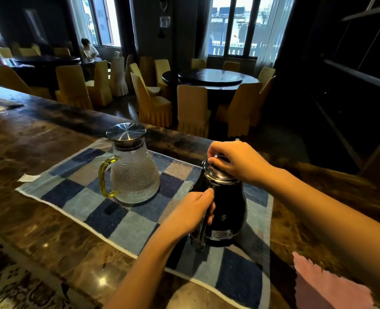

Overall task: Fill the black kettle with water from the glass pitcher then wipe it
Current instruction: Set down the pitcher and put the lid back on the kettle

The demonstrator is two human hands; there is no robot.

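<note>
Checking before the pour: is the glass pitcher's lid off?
No, the metal lid sits on the glass pitcher, which stands on the checked towel.

1. Both hands close on the black kettle (229, 210): right hand (235, 162) fingers curl over its lid (218, 173), while left hand (190, 216) fingers grip its handle (203, 231). The kettle body blocks any straight path between them.
2. Left of the left fingers, a strip of checked towel (73, 192) lies open as far as the glass pitcher (134, 175), which stands upright, lidded and apart from the kettle.
3. The pitcher's yellow handle (104, 177) points away from the fingers.
4. Right of the right fingers, the towel and worktop (307, 175) offer open passage.
5. Nearer the person on that side, a pink cloth (325, 286) lies flat.
</note>
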